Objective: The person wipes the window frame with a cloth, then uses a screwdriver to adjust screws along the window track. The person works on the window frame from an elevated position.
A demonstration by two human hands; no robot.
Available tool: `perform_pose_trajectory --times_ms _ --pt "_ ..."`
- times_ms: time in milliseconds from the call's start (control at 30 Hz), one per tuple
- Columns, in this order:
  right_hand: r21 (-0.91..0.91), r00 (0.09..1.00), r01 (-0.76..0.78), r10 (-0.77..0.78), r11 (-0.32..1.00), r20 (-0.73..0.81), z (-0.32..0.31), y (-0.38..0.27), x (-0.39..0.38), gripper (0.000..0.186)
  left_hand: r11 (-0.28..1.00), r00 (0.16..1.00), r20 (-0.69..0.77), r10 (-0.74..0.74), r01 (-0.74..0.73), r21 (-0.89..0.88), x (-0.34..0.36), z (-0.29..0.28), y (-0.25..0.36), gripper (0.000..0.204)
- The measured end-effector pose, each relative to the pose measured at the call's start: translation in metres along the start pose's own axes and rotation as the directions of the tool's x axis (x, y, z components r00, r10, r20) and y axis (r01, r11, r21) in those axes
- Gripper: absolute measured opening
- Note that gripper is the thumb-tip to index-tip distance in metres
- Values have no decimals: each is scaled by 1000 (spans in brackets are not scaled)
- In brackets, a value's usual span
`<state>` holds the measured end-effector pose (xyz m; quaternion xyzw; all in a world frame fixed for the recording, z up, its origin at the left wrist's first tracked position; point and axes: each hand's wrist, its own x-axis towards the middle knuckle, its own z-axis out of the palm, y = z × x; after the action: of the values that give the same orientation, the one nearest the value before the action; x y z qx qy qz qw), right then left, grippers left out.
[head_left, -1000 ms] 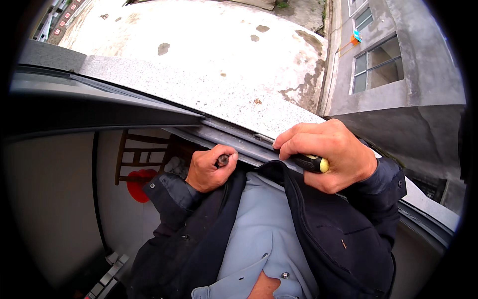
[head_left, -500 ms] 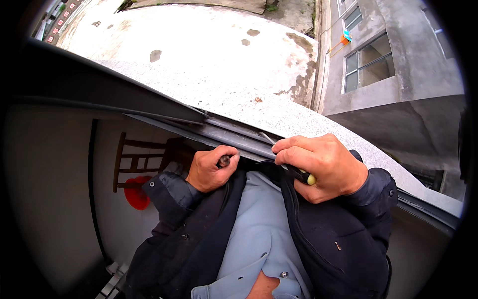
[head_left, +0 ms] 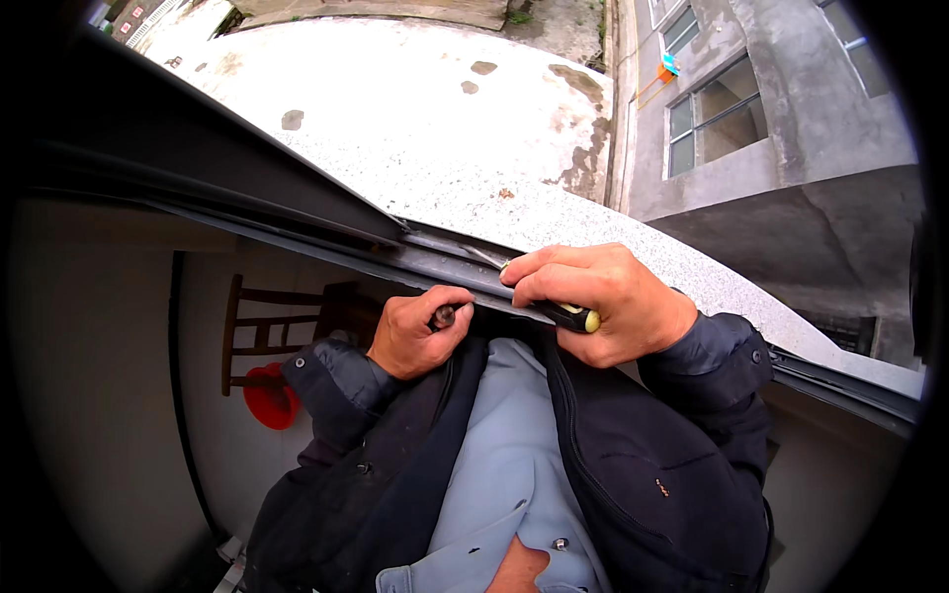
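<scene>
My right hand [head_left: 621, 301] is closed round a screwdriver [head_left: 575, 316] with a black and yellow handle. Its thin metal shaft points up and left, and the tip lies at the grey metal window track [head_left: 435, 259]. Beside the track's inner edge, my left hand [head_left: 407, 338] is curled into a fist. A dark, rounded end of a rod or handle [head_left: 444, 316] pokes out of that fist; the remainder of it is hidden by the fingers. To the left, a dark window sash [head_left: 267, 173] stands in the frame close to the screwdriver's tip.
Beyond the track runs a pale speckled sill [head_left: 692, 259], with a concrete yard [head_left: 395, 99] below and a grey building [head_left: 791, 138] at the right. Indoors on the left are a wooden chair [head_left: 231, 336] and a red plastic basin [head_left: 269, 397].
My right hand has moved left and slightly up along the track, taking the screwdriver with it. The left hand stays almost in place with its dark-ended thing.
</scene>
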<state>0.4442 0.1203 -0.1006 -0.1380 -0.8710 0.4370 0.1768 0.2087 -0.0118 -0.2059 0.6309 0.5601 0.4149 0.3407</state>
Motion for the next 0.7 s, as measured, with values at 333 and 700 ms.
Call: perform_pose_trajectory --times_ms 333,700 --pt "21 998 -26 27 999 -62 -10 -7 3 40 1000 1000 26 5 -5 -22 3 -2 -4 16" --pt "-148 978 -206 208 967 -3 -35 -31 -18 34 999 1000 25 -2 3 -39 0 -5 -8 16"
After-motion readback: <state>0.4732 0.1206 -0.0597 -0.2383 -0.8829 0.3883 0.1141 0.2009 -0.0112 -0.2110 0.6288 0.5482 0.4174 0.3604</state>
